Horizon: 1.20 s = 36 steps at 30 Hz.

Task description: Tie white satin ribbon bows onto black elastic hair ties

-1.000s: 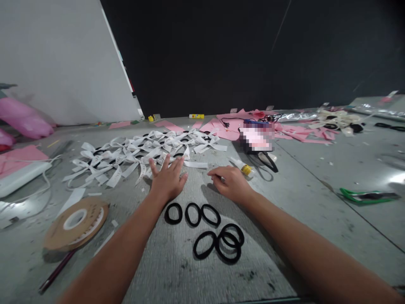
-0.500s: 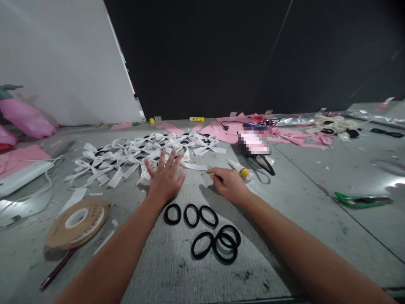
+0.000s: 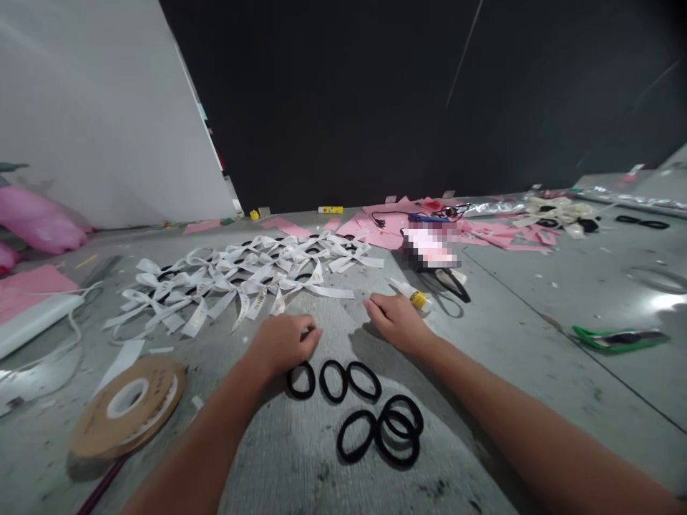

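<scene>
My left hand [image 3: 284, 343] hovers just behind the nearest black hair tie [image 3: 301, 381], its fingers curled in; no object shows in it. To its right, my right hand [image 3: 397, 322] is closed with fingertips tucked under, and whatever they pinch, if anything, is hidden. Close behind that hand lies a small bottle with a yellow label [image 3: 417, 297]. Several plain black hair ties lie on the grey surface between my forearms, some overlapping, such as the front one [image 3: 357, 436]. Beyond my left hand spreads a pile of hair ties with white printed ribbon bows [image 3: 257, 268].
A cardboard ribbon spool [image 3: 101, 422] lies at left. Green-handled scissors or snips [image 3: 617, 338] rest at right. Pink sheets [image 3: 381, 222] and a pixelated device [image 3: 432, 247] lie at the back, near a yellow tube [image 3: 330, 210]. A dark wall [image 3: 333, 93] stands behind.
My left hand has drawn back from the bow pile towards the plain hair ties, its spread fingers now curled. My right hand stays closed and has shifted slightly. The view has tilted a little.
</scene>
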Tool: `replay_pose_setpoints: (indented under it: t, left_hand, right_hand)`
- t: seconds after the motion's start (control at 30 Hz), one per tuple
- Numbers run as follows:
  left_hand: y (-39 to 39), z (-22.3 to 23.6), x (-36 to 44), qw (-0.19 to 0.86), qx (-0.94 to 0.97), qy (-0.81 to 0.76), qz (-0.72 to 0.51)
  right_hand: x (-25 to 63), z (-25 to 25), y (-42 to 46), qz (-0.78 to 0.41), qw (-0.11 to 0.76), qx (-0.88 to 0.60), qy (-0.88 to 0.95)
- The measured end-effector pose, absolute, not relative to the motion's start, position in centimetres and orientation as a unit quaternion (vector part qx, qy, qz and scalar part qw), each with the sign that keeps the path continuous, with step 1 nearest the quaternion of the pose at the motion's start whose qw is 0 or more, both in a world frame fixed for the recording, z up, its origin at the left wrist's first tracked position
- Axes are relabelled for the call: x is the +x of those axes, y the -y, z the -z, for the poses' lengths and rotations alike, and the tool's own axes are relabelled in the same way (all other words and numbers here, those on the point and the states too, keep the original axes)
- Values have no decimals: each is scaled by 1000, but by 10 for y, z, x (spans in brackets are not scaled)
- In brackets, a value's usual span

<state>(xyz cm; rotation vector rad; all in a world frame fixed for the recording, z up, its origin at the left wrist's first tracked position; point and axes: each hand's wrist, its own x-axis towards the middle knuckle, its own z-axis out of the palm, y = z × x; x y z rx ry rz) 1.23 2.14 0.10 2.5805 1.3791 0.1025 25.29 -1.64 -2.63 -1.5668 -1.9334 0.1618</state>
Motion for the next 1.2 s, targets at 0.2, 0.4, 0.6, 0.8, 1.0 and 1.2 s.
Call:
replay_pose_setpoints:
  t: [0.2,0.4,0.6,0.8,1.0,1.2]
  left_hand:
    - [-23,1,7,140,890,-433,-29]
    - [-24,9,7,97,900,-424,-29]
    - [-25,16,7,82,902,-421,-46]
    - [-24,14,9,106,895,-433,-30]
    - [-23,15,10,101,894,-436,-33]
    - [-23,12,10,110,901,-419,-25]
  right_hand:
    - [253,33,14,-52,348,-595,723]
    - [251,32,16,-81,346,-604,713]
    - [252,37,13,-124,328,-586,730]
    - [252,39,12,-137,316,-582,737]
    - [255,37,13,-155,301,-601,724]
    - [255,35,19,-127,288,-576,755]
